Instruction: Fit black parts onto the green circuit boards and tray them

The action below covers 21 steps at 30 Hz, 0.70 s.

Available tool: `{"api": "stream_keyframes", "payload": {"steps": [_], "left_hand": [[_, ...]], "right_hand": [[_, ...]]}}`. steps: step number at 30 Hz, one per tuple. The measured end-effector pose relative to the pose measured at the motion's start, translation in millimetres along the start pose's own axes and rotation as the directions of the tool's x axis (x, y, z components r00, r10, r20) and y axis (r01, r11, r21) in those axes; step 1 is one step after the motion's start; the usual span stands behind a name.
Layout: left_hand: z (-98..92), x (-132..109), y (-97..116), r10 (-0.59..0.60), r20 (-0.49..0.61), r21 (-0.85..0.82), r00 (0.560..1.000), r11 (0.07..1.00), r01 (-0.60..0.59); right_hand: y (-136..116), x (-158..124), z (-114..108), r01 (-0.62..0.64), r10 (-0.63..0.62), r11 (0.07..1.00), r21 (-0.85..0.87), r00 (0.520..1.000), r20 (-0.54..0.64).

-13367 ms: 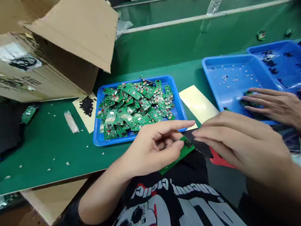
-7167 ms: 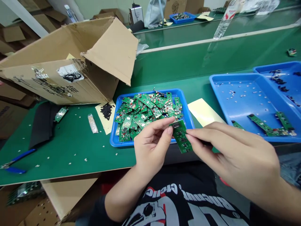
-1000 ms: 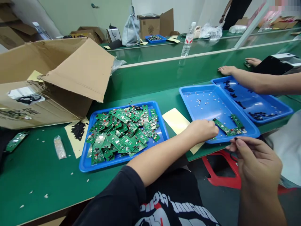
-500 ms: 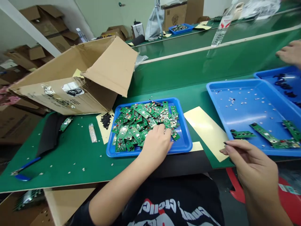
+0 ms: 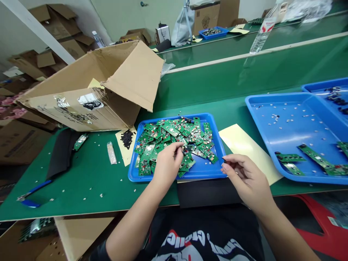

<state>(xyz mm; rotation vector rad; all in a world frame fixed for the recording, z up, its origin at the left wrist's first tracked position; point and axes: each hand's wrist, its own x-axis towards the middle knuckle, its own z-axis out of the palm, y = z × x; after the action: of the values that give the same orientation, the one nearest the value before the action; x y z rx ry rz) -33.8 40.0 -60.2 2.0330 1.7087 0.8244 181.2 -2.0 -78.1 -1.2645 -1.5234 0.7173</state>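
A green table fills the foreground. The left hand's thumb and fingers nearly meet at the heaped boards in a blue tray; whether they grip one, I cannot tell. The right hand's fingers pinch a small black piece by the tray's right rim. Shirt lettering runs upside down; handwriting on the box and the bottle's red label are unreadable.

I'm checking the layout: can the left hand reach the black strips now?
Likely yes: the left hand is over the blue tray, and the black strips lie uncovered on paper beside it.
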Motion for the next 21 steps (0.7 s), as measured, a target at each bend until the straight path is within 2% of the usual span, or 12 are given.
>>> {"api": "stream_keyframes", "payload": {"steps": [2, 3, 4, 6, 7, 9, 11, 14, 16, 18, 20, 21], "left_hand": [[-7.0, -5, 1, -0.074, -0.044, -0.144, 0.996, 0.987, 0.067], [-9.6, -8, 3, -0.128, -0.052, -0.266, 0.990, 0.958, 0.110], [-11.5, -11, 6, -0.193, -0.040, -0.408, 0.980, 0.899, 0.161], [-13.6, -16, 13, -0.314, 0.049, -0.663, 0.948, 0.699, 0.266], [-14.0, -18, 16, -0.347, 0.103, -0.738, 0.932, 0.601, 0.305], [-14.0, -21, 21, -0.358, 0.165, -0.796, 0.919, 0.502, 0.339], [-13.6, -22, 24, -0.342, 0.190, -0.821, 0.920, 0.459, 0.340], [-13.5, -24, 25, -0.322, 0.225, -0.839, 0.920, 0.415, 0.351], [-14.1, -25, 25, -0.309, 0.162, -0.847, 0.937, 0.443, 0.293], [-15.3, -28, 25, -0.245, -0.021, -0.813, 0.969, 0.569, 0.126], [-16.8, -31, 25, -0.021, -0.234, -0.664, 0.972, 0.733, -0.144], [-17.2, -32, 25, 0.135, -0.292, -0.558, 0.947, 0.780, -0.283]], "right_hand": [[-2, 2, 4, 0.001, -0.001, 1.000, 0.007, 1.000, 0.004], [-4, 2, 7, 0.007, -0.007, 1.000, 0.013, 1.000, 0.003], [-6, 3, 9, 0.018, -0.018, 1.000, 0.021, 1.000, 0.000], [-11, 3, 13, 0.053, -0.052, 0.998, 0.041, 0.999, -0.010], [-14, 3, 15, 0.074, -0.074, 0.996, 0.052, 0.997, -0.014], [-20, 3, 17, 0.115, -0.115, 0.991, 0.069, 0.993, -0.006], [-24, 4, 16, 0.142, -0.143, 0.987, 0.075, 0.990, 0.007], [-27, 5, 13, 0.107, -0.105, 0.990, 0.089, 0.994, -0.017], [-26, 4, 11, 0.053, -0.049, 0.993, 0.108, 0.998, -0.045], [-24, 3, 12, 0.003, 0.006, 0.991, 0.137, 0.998, -0.064], [-23, 2, 16, -0.046, 0.059, 0.981, 0.187, 0.996, -0.063], [-22, 2, 18, -0.066, 0.081, 0.973, 0.219, 0.995, -0.058]]}}
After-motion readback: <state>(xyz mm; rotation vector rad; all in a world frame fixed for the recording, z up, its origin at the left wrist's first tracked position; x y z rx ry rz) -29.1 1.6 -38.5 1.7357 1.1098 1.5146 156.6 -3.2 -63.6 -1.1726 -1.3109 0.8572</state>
